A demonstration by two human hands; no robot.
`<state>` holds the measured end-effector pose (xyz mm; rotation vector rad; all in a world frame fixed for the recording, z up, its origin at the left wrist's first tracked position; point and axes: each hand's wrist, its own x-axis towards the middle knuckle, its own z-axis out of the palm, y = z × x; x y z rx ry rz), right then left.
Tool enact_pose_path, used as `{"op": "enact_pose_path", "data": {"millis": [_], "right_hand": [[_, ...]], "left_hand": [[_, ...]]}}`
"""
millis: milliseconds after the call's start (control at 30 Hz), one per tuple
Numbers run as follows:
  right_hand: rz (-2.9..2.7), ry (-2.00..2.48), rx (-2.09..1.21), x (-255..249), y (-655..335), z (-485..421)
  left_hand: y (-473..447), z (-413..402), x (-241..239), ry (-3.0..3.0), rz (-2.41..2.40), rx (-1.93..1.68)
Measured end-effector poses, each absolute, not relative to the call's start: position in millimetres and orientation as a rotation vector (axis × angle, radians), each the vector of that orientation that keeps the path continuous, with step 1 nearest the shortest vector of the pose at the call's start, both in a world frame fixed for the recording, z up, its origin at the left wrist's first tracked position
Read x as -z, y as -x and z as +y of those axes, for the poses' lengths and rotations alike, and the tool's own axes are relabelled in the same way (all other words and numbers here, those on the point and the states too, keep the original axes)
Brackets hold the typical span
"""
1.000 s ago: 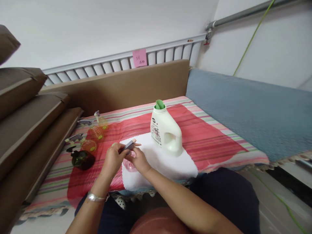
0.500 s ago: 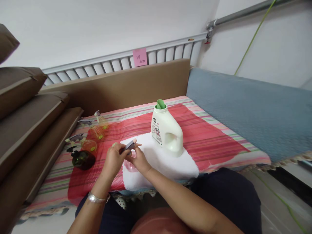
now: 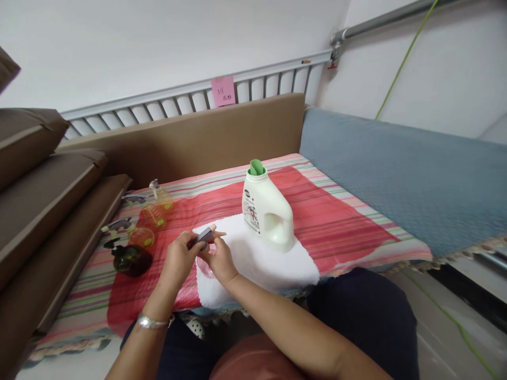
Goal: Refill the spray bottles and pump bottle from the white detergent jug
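Note:
A pink see-through spray bottle (image 3: 204, 268) stands on the front left of a white cloth (image 3: 261, 277), partly hidden by my hands. Its grey trigger spray head (image 3: 205, 235) is held in my left hand (image 3: 182, 257), with thumb and fingers closed on it. My right hand (image 3: 222, 262) is closed around the bottle just under the head, at the neck; the exact finger contact is partly covered. To the right on the cloth, a large cream detergent jug (image 3: 267, 211) is upright, with a green spout (image 3: 256, 168) showing in its mouth and no cap on it.
At left lie a dark green pump bottle (image 3: 132, 259) and several clear spray bottles, one a yellowish spray bottle (image 3: 162, 198). Stacked brown cushions (image 3: 51, 174) rise along the left side. A brown padded board (image 3: 198, 140) closes the back, and a blue padded surface (image 3: 396, 169) borders the right.
The whole view has shifted slightly, so things sit a little further left. Both hands stay at the spray head and bottle neck, with little visible change in grip.

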<state>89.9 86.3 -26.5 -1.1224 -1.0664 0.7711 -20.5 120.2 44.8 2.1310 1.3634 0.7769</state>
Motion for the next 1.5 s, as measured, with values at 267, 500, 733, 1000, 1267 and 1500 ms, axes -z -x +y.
{"op": "enact_pose_path", "data": {"millis": [267,500,733,1000,1267,1500], "right_hand": [[-1.137,1.095,-0.787,34,-101,88],[-1.233,1.019,-0.824,29,-100,93],[-1.160,1.137,-0.770,32,-93,91],[-1.254,1.064,-0.799,22,-100,88],[-1.160,1.144,-0.662,27,-87,86],[-1.250,1.121,-0.641,24,-91,86]], "left_hand": [[21,118,-46,-2.150,1.376,-0.782],[23,118,-45,-2.132,1.345,-0.785],[23,118,-44,-2.134,1.344,-0.778],[24,121,-39,-2.144,1.346,-0.771],[25,119,-40,-2.167,1.380,-0.804],[24,121,-38,-2.145,1.354,-0.820]]}}
